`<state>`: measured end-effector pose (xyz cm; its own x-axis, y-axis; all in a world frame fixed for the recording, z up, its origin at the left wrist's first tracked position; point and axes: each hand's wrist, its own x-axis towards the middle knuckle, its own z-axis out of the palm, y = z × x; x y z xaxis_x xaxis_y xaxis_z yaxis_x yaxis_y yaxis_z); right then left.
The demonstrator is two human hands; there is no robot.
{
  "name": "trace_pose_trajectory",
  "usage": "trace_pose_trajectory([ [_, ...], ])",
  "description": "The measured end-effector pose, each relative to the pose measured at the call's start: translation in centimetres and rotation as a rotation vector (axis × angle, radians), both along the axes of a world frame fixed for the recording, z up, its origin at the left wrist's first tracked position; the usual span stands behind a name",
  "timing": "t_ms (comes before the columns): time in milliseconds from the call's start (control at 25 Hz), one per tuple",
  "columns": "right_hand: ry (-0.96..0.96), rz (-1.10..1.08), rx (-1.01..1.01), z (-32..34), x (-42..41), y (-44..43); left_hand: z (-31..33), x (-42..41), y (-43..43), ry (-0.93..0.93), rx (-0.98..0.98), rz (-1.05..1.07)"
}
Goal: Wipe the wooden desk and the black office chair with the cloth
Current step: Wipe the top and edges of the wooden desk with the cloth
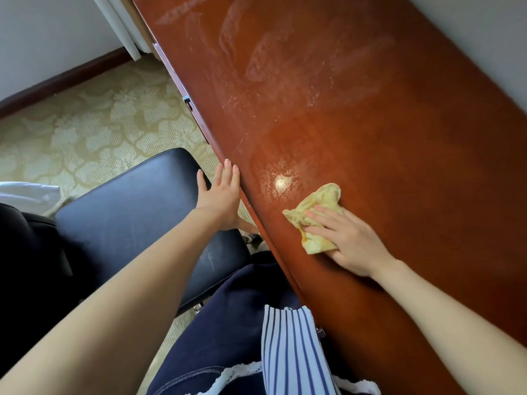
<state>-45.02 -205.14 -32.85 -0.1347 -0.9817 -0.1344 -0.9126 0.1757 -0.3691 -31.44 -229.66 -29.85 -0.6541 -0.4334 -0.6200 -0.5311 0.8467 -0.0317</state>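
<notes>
Yellow, the one cloth point(315, 216) lies on the wooden desk point(370, 124) under the right hand's point(346, 240) flat fingers, while the left hand point(221, 195), fingers straight and together, rests beside the one black chair point(137, 212).

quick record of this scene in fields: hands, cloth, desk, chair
left hand: fingers straight, at the desk front edge
right hand: pressing the cloth flat onto the desk
cloth: yellow, crumpled, under the right fingers
desk: reddish wood, streaky smears farther along
chair: black seat beside the desk, no cloth on it
</notes>
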Motion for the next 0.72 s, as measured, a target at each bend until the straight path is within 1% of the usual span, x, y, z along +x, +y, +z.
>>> trace_pose_trajectory([
  [160, 0.041, -0.183, 0.011, 0.2, -3.6, -0.7, 0.3, -0.3, -0.1, -0.035, -0.016, -0.032],
  [280, 0.046, -0.323, 0.078, 0.2, -6.1, -4.0, 0.1, -0.3, -0.2, -0.036, -0.008, -0.036],
  [400, 0.006, -0.432, 0.165, 0.3, -7.8, -8.7, -0.2, -0.1, -0.6, -0.014, 0.017, -0.037],
  [600, -0.075, -0.481, 0.317, 0.4, -8.5, -17.5, -0.6, 0.2, -1.7, 0.014, 0.072, -0.024],
  [720, -0.07, -0.426, 0.343, 0.4, -7.6, -20.9, -0.6, 0.3, -1.7, 0.023, 0.074, -0.031],
])
